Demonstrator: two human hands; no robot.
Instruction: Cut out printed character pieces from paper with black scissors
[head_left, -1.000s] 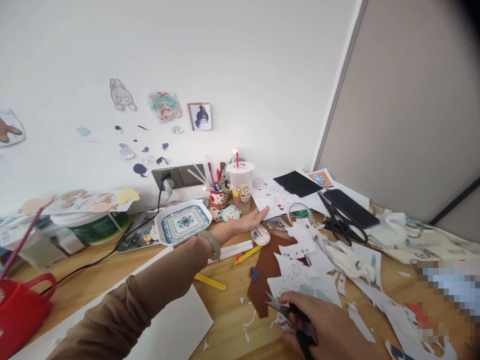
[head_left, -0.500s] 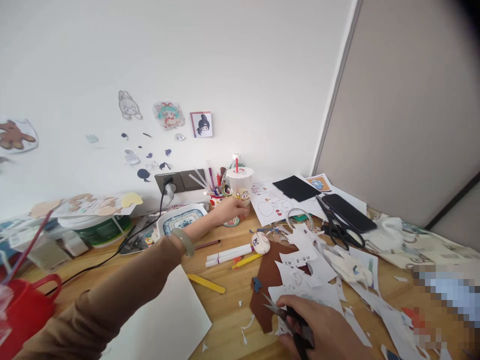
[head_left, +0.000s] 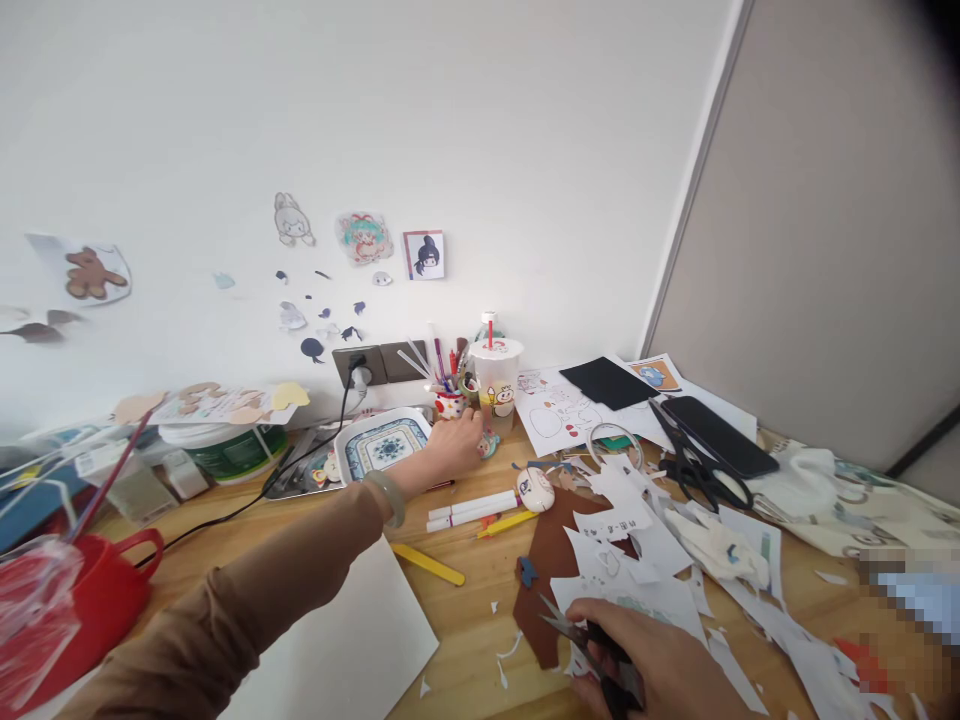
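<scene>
My right hand (head_left: 660,655) grips small black-handled scissors (head_left: 574,632), their blades slightly apart over a brown sheet (head_left: 541,560) and white paper scraps (head_left: 630,590). My left hand (head_left: 454,446) reaches far across the table, its fingers curled together. Close beside its fingertips is a small teal and pink item (head_left: 489,442), and whether the fingers touch it is unclear. Just behind the hand are a dotted pen cup (head_left: 450,404) and a lidded drink cup (head_left: 496,385) with a red straw. Whatever the fingers may pinch is hidden.
A patterned tray (head_left: 352,470) lies left of my left hand. White markers (head_left: 472,508), a yellow strip (head_left: 429,565) and a white sheet (head_left: 352,640) lie nearer. Larger black scissors (head_left: 705,475) and a phone (head_left: 720,435) are at right. A red mug (head_left: 112,610) stands left, beside a black cord (head_left: 247,492).
The view has shifted slightly left. My left hand has drawn a little away from the drink cup, leaving the teal and pink item more visible. The right hand keeps the scissors.
</scene>
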